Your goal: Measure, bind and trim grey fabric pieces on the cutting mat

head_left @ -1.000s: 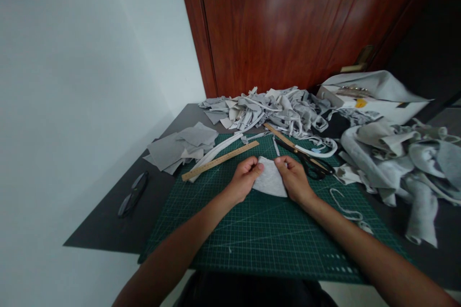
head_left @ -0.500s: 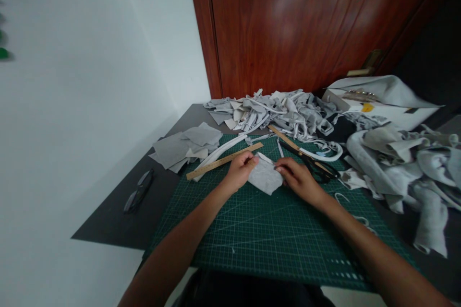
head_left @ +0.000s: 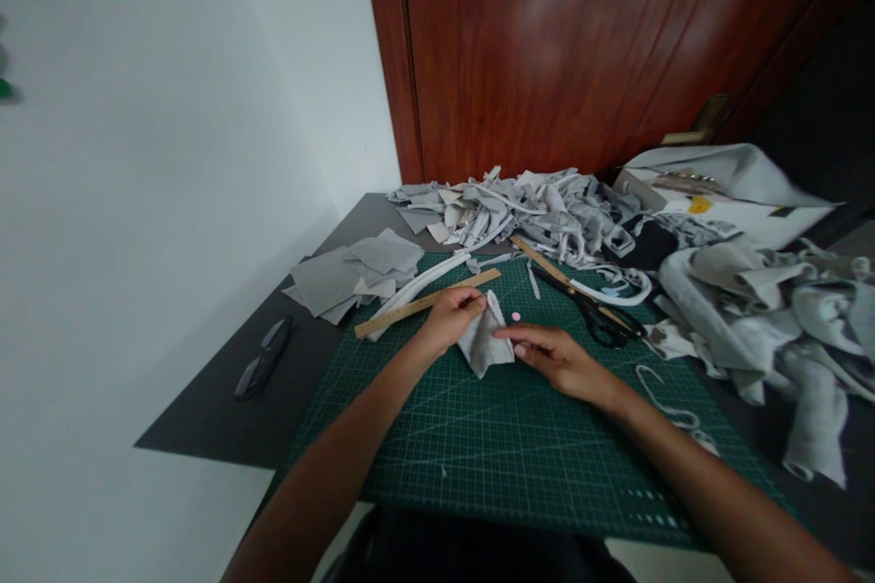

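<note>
Fingers [head_left: 471, 295] of the left hand [head_left: 446, 325] are pinching the top edge of 1 piece of grey cloth [head_left: 480, 344] in the head view. With its index finger stretched out, the right hand [head_left: 561, 363] is touching the cloth's right side (whether the thumb is gripping too, I cannot tell). Between both hands, the cloth is hanging over the green cutting mat [head_left: 465, 451]. 1 small pink disc [head_left: 516, 316] is lying just beyond the right hand's fingers. Behind the left hand, 1 wooden ruler [head_left: 395, 317] is lying across white strips [head_left: 442, 271]; black scissors [head_left: 572, 291] are resting beside a 2nd ruler [head_left: 537, 256]. Glasses [head_left: 268, 357] are sitting on the dark table [head_left: 205, 424], and scraps [head_left: 547, 202] are filling its far edge.
</note>
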`<action>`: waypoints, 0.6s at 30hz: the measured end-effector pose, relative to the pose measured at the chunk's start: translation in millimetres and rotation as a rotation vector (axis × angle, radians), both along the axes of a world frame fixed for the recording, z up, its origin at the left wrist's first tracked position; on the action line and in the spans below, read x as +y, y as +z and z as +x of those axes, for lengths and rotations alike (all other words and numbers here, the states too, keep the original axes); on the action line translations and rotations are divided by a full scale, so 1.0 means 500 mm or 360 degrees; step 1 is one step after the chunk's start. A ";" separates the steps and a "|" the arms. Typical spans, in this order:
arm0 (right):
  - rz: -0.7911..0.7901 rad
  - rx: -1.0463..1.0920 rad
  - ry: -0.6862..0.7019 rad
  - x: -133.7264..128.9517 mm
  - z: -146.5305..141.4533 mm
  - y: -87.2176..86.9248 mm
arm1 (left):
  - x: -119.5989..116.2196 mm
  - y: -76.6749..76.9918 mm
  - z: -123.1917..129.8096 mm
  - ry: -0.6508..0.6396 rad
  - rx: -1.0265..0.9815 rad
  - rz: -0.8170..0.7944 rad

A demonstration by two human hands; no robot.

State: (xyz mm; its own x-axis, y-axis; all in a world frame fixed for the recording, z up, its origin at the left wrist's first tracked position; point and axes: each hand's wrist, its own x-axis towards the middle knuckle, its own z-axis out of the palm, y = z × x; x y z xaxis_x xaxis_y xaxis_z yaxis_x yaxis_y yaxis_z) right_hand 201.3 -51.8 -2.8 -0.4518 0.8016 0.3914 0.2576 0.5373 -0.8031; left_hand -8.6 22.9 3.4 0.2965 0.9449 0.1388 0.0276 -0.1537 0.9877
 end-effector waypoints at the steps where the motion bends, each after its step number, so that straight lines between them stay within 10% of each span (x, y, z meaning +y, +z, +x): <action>1: 0.0049 -0.0005 0.0012 -0.001 -0.002 -0.001 | 0.001 0.002 -0.003 -0.0028 -0.0001 -0.0003; 12: 0.0454 -0.0286 0.0035 -0.017 -0.020 -0.021 | 0.006 -0.007 -0.024 -0.0299 0.0096 -0.0232; 18: 0.1065 -0.0497 0.0020 -0.016 -0.031 -0.036 | 0.007 -0.012 -0.028 -0.0426 0.0213 -0.0311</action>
